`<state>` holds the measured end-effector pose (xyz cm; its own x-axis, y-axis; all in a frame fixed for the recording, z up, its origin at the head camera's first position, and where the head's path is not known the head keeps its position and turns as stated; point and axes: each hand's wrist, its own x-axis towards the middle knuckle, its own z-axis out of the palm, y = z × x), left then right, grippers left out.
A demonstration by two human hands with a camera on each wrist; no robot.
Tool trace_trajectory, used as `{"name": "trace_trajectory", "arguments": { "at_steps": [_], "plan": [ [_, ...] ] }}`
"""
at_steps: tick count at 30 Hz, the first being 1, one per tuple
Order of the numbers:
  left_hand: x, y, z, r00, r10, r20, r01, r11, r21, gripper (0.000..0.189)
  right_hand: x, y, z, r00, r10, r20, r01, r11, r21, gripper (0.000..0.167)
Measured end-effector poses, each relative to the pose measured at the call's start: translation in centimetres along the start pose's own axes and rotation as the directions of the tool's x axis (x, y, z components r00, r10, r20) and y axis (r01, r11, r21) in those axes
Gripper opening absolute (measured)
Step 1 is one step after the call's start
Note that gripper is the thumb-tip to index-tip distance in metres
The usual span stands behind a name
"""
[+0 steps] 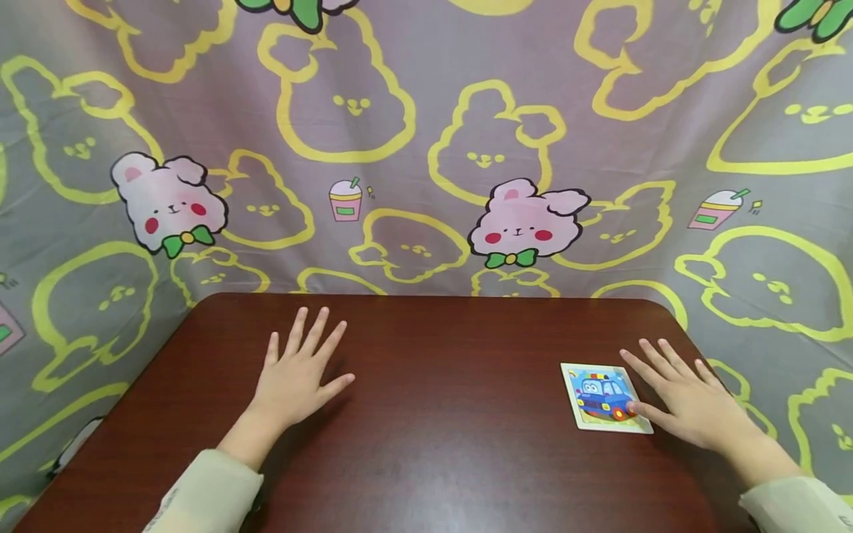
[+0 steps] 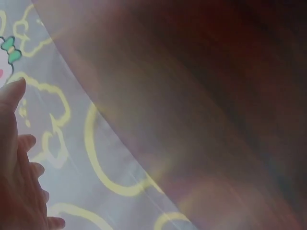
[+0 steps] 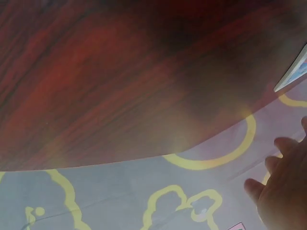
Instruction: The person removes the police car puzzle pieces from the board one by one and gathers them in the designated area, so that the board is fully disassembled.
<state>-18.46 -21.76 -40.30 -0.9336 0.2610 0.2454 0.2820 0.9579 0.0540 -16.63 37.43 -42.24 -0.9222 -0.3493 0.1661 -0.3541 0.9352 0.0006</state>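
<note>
A square picture puzzle board [image 1: 605, 398] with a blue cartoon police car lies on the right part of the table. Just right of it is my right hand [image 1: 693, 403], fingers spread, its thumb overlapping the board's right side in the head view. Only a corner of the board [image 3: 293, 72] shows in the right wrist view, above the fingers of the right hand [image 3: 285, 191]. Over the left part of the table my left hand [image 1: 296, 377] is spread with straight fingers and holds nothing. The left wrist view catches that hand [image 2: 17, 158] at its left edge.
The dark reddish-brown table [image 1: 426, 444] has rounded far corners. A grey-pink curtain [image 1: 413, 178] with yellow outlines and cartoon rabbits hangs right behind it and along both sides. Past the left table edge a pale, dark-edged object [image 1: 75, 446] partly shows.
</note>
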Motion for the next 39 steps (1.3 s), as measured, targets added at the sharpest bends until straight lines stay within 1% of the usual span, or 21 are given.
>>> {"name": "trace_trajectory", "arguments": {
  "at_steps": [3, 7, 9, 13, 19, 21, 27, 34, 39],
  "plan": [
    [0.9, 1.5, 0.1, 0.999, 0.030, 0.024, -0.030, 1.000, -0.009, 0.086, -0.1, -0.4, 0.2, 0.999, 0.005, 0.042, -0.006, 0.999, 0.041, 0.081],
    [2.0, 3.5, 0.3, 0.996, 0.083, 0.038, -0.082, 0.997, -0.012, 0.083, -0.2, -0.9, 0.5, 0.996, 0.016, 0.083, -0.021, 0.998, 0.062, 0.080],
    [2.4, 4.6, 0.4, 0.992, 0.120, 0.040, -0.119, 0.993, -0.007, 0.081, -0.2, -1.1, 0.6, 0.995, 0.024, 0.100, -0.031, 0.998, 0.063, 0.080],
    [3.4, 6.8, 0.7, 0.979, 0.188, 0.072, -0.189, 0.982, -0.003, 0.078, 0.0, -1.5, 0.5, 0.990, 0.030, 0.135, -0.039, 0.997, 0.066, 0.079],
    [4.3, 10.4, 1.4, 0.951, 0.283, 0.128, -0.289, 0.957, 0.034, 0.077, 0.3, -2.0, 0.4, 0.983, 0.036, 0.178, -0.048, 0.997, 0.064, 0.078],
    [4.5, 11.7, 1.6, 0.941, 0.305, 0.145, -0.314, 0.948, 0.045, 0.076, 0.2, -2.1, 0.5, 0.982, 0.038, 0.184, -0.050, 0.997, 0.064, 0.077],
    [5.6, 15.0, 2.3, 0.907, 0.371, 0.197, -0.389, 0.919, 0.061, 0.075, 0.0, -2.3, 0.6, 0.986, 0.029, 0.165, -0.039, 0.998, 0.059, 0.075],
    [7.2, 18.8, 2.6, 0.880, 0.418, 0.225, -0.447, 0.890, 0.094, 0.074, 0.0, -2.7, 0.8, 0.990, -0.002, 0.144, -0.008, 0.998, 0.070, 0.075],
    [7.7, 21.4, 3.4, 0.851, 0.440, 0.287, -0.484, 0.869, 0.106, 0.074, 0.4, -3.3, 0.8, 0.993, -0.029, 0.118, 0.019, 0.997, 0.080, 0.074]
  ]
}}
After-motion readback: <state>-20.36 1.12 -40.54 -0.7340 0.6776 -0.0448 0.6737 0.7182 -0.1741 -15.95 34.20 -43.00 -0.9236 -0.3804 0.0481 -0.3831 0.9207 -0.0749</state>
